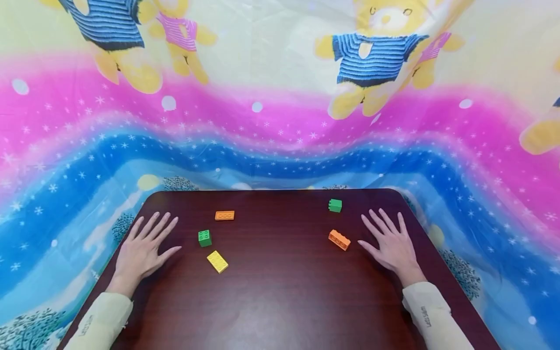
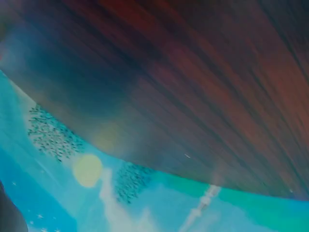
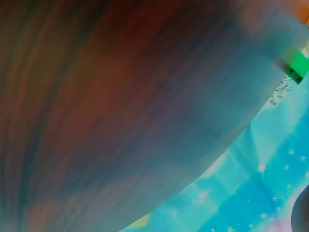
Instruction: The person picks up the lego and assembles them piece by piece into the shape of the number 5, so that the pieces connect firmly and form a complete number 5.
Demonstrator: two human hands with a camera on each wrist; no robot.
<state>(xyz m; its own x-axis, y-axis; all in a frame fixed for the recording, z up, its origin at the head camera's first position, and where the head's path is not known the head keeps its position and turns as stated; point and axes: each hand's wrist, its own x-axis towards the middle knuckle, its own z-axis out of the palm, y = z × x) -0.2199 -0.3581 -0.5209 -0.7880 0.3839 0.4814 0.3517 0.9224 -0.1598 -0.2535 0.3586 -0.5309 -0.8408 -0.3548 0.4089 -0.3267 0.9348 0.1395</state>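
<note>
In the head view my left hand [image 1: 141,250] lies on the left side of the table, palm down with fingers spread, holding nothing. Closest to it is a green toy brick [image 1: 204,238], studs up. A yellow brick [image 1: 217,261] sits just nearer to me, and a flat-lying orange brick [image 1: 225,215] is farther back. On the right side my right hand [image 1: 390,244] also has its fingers spread and holds nothing. Beside its thumb lies another orange brick [image 1: 339,239], tipped on its side. Behind that stands a second green brick [image 1: 335,205], its studs facing left; the right wrist view catches this green brick [image 3: 299,66] too.
The dark brown wooden table [image 1: 280,301] has rounded far corners. A printed cloth [image 1: 280,126] with bears and snowflakes hangs behind it and along both sides. In the left wrist view the table's curved edge [image 2: 159,170] meets the cloth.
</note>
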